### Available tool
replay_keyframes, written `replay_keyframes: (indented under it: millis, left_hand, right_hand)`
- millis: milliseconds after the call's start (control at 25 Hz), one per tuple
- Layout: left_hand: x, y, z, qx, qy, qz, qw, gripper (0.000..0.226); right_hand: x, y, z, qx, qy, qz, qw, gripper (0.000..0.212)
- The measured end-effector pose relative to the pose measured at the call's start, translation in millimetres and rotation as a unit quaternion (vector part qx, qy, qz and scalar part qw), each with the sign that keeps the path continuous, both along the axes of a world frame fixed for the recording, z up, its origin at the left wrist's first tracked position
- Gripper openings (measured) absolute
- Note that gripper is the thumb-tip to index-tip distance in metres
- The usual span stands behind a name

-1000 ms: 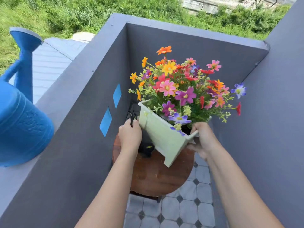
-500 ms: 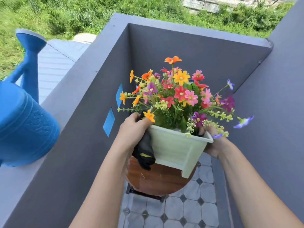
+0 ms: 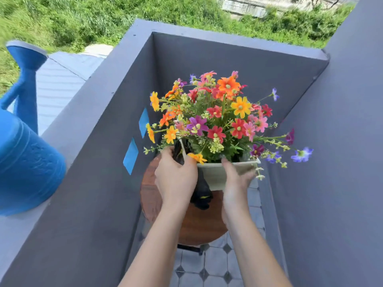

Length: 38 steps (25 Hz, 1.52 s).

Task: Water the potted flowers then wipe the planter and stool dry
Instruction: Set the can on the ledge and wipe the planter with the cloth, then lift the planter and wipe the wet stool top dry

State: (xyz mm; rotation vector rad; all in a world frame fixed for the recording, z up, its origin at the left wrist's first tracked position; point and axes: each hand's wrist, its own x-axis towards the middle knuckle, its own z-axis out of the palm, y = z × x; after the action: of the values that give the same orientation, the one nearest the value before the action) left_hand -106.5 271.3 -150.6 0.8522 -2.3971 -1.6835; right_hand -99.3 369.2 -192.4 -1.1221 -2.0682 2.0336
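Hands: left hand (image 3: 176, 179) grips the planter's left rim with a black cloth (image 3: 202, 193) bunched under it; right hand (image 3: 235, 179) clamps the front wall.
Planter (image 3: 215, 177): pale green, over the round wooden stool (image 3: 199, 226), flowers (image 3: 219, 119) spilling out.
Watering can (image 3: 27, 162): blue, up on the grey ledge (image 3: 87, 108), far left.
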Motion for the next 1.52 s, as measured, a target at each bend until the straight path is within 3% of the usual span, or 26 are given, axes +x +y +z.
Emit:
replay_keyframes:
  millis: [200,360,480,640,720,840,1000,1160,1280,1360,1520]
  left_hand:
    - [11.0,20.2,-3.2,0.009,0.054,-0.02,0.998,0.032]
    - [5.1,25.2,-15.1,-0.017,0.13,-0.059,0.99,0.034]
    - [-24.6,11.9,-35.8,-0.002,0.111,-0.057,0.992,0.033]
    - [-3.7,21.1,-38.6,0.055,0.131,-0.048,0.989,0.033]
    - [15.9,32.2,-35.7,0.041,0.173,-0.072,0.981,0.032]
    - [-0.4,30.6,-35.2,0.017,0.184,-0.064,0.981,0.049]
    - [-28.8,19.1,-37.4,0.01,0.107,-0.061,0.992,0.047]
    - [-18.5,24.2,-59.7,0.004,0.022,-0.044,0.999,0.044]
    - [-0.6,27.2,-67.7,-0.006,-0.027,-0.098,0.995,0.041]
    - [1.6,20.3,-63.3,-0.103,-0.06,-0.179,0.977,0.045]
    - [-7.5,24.7,-53.9,-0.338,-0.203,-0.258,0.882,0.069]
  right_hand:
    - [-24.8,0.4,17.0,-0.012,-0.041,-0.048,0.998,0.109]
    - [-41.8,21.2,27.3,-0.053,-0.055,-0.085,0.993,0.065]
    - [-43.7,32.7,25.8,-0.084,-0.064,-0.084,0.991,0.034]
    - [-40.5,32.5,23.6,-0.082,-0.066,-0.087,0.991,0.041]
    - [-40.1,34.6,20.9,-0.088,-0.061,-0.09,0.99,0.027]
    - [-35.8,37.8,21.3,-0.101,-0.051,-0.085,0.99,0.018]
    - [-35.7,46.1,39.8,-0.107,-0.018,-0.086,0.99,0.018]
    - [-41.3,55.0,59.7,-0.101,0.001,-0.117,0.988,0.034]
    - [-48.6,62.0,69.5,-0.112,0.009,-0.128,0.985,0.034]
    - [-54.0,64.6,73.2,-0.112,0.018,-0.126,0.986,0.036]
    - [-64.4,70.9,70.4,-0.052,0.029,-0.158,0.986,0.039]
